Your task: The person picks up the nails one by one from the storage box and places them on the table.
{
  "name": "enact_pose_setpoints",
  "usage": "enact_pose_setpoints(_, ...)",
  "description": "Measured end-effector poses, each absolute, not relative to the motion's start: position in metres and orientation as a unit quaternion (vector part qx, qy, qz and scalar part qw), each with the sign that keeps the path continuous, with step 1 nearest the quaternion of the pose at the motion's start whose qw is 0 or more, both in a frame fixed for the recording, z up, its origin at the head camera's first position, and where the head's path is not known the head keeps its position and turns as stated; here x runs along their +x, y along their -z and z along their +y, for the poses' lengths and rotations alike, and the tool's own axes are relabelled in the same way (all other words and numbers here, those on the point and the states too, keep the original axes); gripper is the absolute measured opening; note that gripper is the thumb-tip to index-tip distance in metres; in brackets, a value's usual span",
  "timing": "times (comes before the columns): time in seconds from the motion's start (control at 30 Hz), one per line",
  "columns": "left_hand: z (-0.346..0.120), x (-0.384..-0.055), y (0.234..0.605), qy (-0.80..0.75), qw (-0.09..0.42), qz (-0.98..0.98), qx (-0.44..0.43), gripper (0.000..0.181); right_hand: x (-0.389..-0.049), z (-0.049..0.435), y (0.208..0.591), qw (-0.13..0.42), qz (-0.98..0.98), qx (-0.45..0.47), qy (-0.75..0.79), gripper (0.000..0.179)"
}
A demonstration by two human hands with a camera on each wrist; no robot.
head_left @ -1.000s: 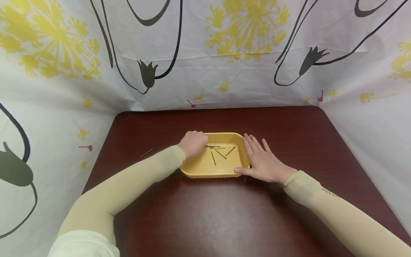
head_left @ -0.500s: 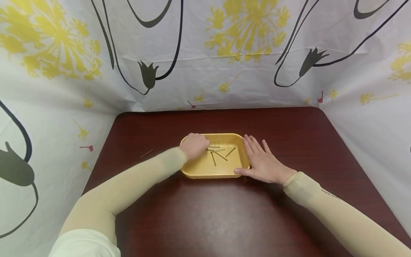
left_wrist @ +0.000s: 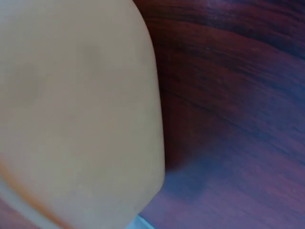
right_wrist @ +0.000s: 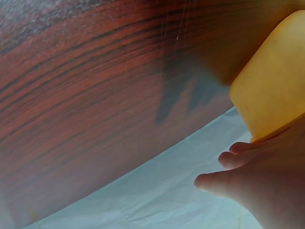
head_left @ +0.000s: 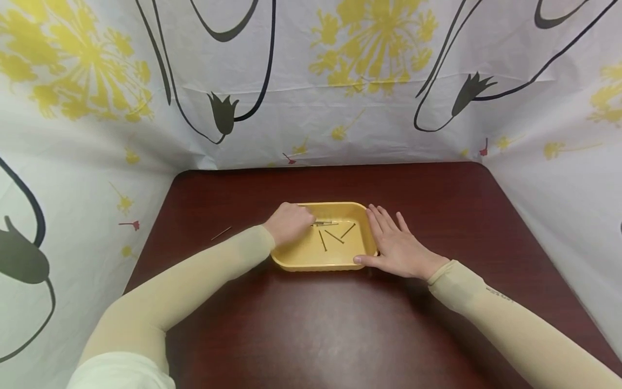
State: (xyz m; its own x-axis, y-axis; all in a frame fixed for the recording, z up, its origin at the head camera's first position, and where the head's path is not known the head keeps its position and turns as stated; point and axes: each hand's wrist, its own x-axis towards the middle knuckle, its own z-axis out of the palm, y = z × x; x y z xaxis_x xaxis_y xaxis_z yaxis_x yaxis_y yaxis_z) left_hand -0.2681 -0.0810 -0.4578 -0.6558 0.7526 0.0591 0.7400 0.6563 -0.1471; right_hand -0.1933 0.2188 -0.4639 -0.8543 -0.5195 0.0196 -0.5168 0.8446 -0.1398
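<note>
A yellow plastic tray [head_left: 311,266] sits on the table with several nails [head_left: 334,236] on its floor. My left hand [head_left: 290,222] reaches over the left side into the tray, fingers curled downward beside a cluster of nails near the back. Its fingertips are hidden, so whether a nail is pinched between them cannot be seen. Against the tray's right side rests my right hand [head_left: 396,246], fingers straight and thumb over the front right rim. The right wrist view shows the tray's outer wall [right_wrist: 271,76] beside that hand's fingers.
One thin nail [head_left: 221,233] lies on the dark red wooden table [head_left: 320,324], left of the tray. A white patterned cloth [head_left: 311,108] hangs behind and at both sides. A large blurred tan shape [left_wrist: 81,114] fills much of the left wrist view.
The left hand has shifted slightly right, then back left, inside the tray. The nails by its fingers have changed position. The right hand and tray stay nearly still.
</note>
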Motion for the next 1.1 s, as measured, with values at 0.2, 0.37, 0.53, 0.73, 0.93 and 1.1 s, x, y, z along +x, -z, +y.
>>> enact_pose_setpoints(0.2,-0.085,-0.258,0.445,-0.053,0.075,-0.904,-0.418,0.021,-0.195,0.219,0.465,0.006,0.961,-0.268,0.069,0.119)
enact_pose_setpoints(0.37,-0.089,-0.249,0.437,-0.047,0.101,-0.899,-0.423,0.020,-0.195,0.220,0.465,0.007,0.961,-0.268,0.071,0.119)
enact_pose_setpoints(0.53,-0.093,-0.240,0.427,-0.050,0.131,-0.892,-0.431,0.018,-0.195,0.220,0.465,0.011,0.960,-0.271,0.075,0.118)
enact_pose_setpoints(0.73,-0.104,-0.233,0.420,-0.047,0.155,-0.887,-0.433,0.015,-0.194,0.220,0.465,0.009,0.961,-0.268,0.073,0.118)
enact_pose_setpoints(0.93,-0.122,-0.229,0.414,-0.035,0.169,-0.889,-0.423,0.014,-0.194,0.219,0.465,0.012,0.961,-0.266,0.073,0.119)
enact_pose_setpoints(1.1,-0.141,-0.226,0.408,-0.030,0.167,-0.897,-0.408,0.009,-0.194,0.219,0.465,0.011,0.961,-0.267,0.067,0.118)
